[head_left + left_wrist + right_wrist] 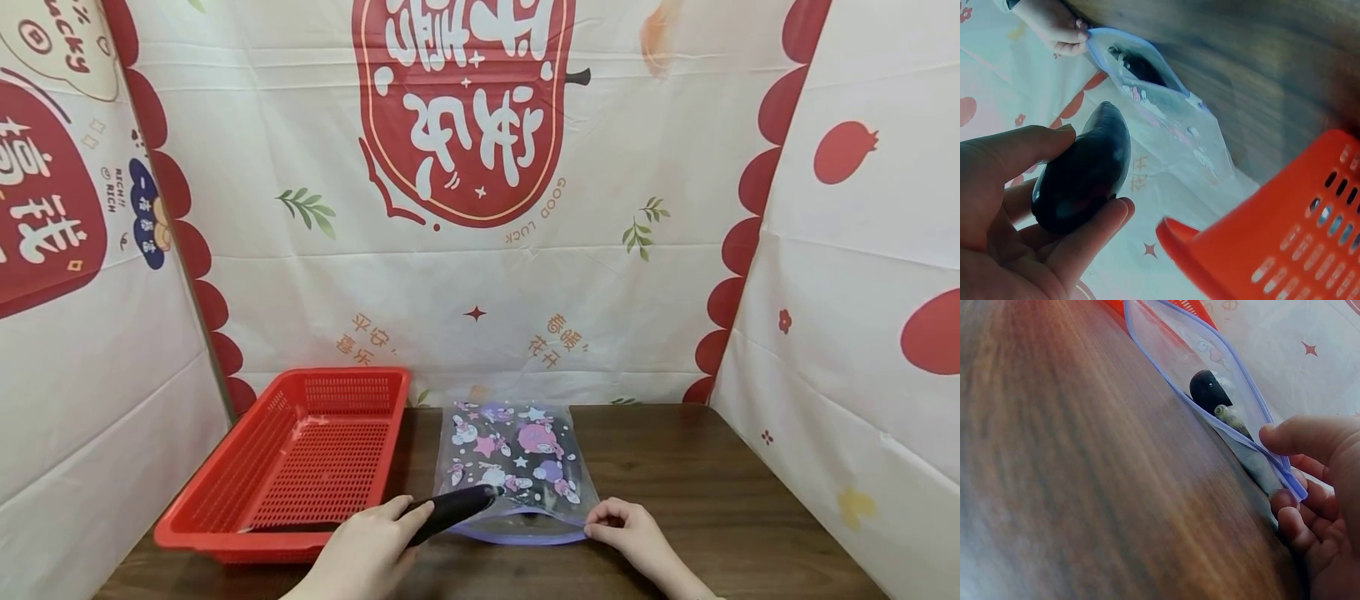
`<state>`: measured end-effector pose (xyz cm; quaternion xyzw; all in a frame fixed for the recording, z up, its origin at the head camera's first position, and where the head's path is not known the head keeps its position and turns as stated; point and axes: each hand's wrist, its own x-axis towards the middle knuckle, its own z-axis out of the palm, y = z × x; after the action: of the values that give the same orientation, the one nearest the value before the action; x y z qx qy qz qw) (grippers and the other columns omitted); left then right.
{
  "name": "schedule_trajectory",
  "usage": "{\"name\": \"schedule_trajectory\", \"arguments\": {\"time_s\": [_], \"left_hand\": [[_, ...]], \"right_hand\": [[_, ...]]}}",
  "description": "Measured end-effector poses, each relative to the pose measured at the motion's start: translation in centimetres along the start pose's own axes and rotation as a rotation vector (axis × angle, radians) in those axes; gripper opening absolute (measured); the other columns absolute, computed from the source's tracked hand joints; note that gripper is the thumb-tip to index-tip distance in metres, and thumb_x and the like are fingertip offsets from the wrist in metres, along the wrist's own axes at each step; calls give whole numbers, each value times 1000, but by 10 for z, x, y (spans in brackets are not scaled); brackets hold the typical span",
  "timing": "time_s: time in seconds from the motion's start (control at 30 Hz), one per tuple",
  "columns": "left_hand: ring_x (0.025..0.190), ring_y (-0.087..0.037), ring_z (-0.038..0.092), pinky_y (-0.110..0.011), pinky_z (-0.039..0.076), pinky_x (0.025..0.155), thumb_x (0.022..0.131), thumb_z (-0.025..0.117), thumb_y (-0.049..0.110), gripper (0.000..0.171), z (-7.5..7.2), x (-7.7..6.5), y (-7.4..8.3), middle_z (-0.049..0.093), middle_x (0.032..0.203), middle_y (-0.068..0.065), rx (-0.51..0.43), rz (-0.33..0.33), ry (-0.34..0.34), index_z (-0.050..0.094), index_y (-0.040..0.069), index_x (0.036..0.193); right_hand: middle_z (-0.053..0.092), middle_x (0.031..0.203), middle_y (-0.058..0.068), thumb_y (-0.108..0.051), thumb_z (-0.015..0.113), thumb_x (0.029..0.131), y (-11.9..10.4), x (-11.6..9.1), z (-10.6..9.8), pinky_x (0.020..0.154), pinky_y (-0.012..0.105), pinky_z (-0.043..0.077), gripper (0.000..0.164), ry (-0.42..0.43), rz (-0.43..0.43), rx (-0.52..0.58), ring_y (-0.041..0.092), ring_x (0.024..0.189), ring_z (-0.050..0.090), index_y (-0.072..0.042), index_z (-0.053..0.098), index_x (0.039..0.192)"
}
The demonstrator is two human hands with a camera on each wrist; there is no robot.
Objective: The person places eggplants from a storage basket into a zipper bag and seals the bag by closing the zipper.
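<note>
My left hand [367, 546] grips a long, dark eggplant [453, 510], its narrower end pointing over the bag's near part in the head view. The left wrist view shows the thumb and fingers round the eggplant [1088, 169]. A clear zip bag [480, 467] with cartoon prints and a purple zip edge lies on the table, its mouth gaping toward me. The right hand [626, 533] pinches the right corner of that mouth. Inside the bag, the right wrist view shows a dark rounded end [1209, 390] and a greenish stem [1230, 419], apparently of eggplants.
A red perforated basket [397, 433] stands left of the bag. Along its near wall lies a dark, long thing [292, 527], partly hidden. Printed cloth [480, 275] walls in the brown wooden table [675, 475] at the back and both sides.
</note>
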<state>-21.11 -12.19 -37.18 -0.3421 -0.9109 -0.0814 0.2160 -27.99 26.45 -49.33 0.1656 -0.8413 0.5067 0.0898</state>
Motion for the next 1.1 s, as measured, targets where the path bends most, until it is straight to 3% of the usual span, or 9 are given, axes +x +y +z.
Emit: {"name": "schedule_trajectory", "arguments": {"time_s": [0.33,0.57,0.67,1.1], "left_hand": [[73,-13,62,-29,51,63,74,81,22,46,8,-2,6,64,94,-2,12,68,-70,69,13,117],[76,-13,62,-29,52,66,77,78,26,41,17,-4,10,65,98,-3,-4,9,-217,69,16,115],[76,-14,63,-30,52,66,78,78,25,40,20,-3,11,65,100,-3,-12,0,-247,69,17,116],[75,-13,63,-29,50,61,74,79,23,43,35,1,12,65,98,-2,-8,52,-203,69,15,115]], "right_hand": [[60,75,-5,-8,76,80,-2,0,0,61,23,44,7,-7,45,12,4,66,52,-7,69,81],[60,76,-6,-9,76,79,-2,-1,1,61,23,44,8,-13,60,17,4,67,52,-6,69,82],[60,76,-6,-9,76,79,-1,-2,0,61,23,44,8,-11,59,13,4,67,52,-7,69,81],[59,75,-6,-5,75,80,-2,1,-1,61,23,43,7,3,30,-29,3,67,51,-5,68,80]]}}
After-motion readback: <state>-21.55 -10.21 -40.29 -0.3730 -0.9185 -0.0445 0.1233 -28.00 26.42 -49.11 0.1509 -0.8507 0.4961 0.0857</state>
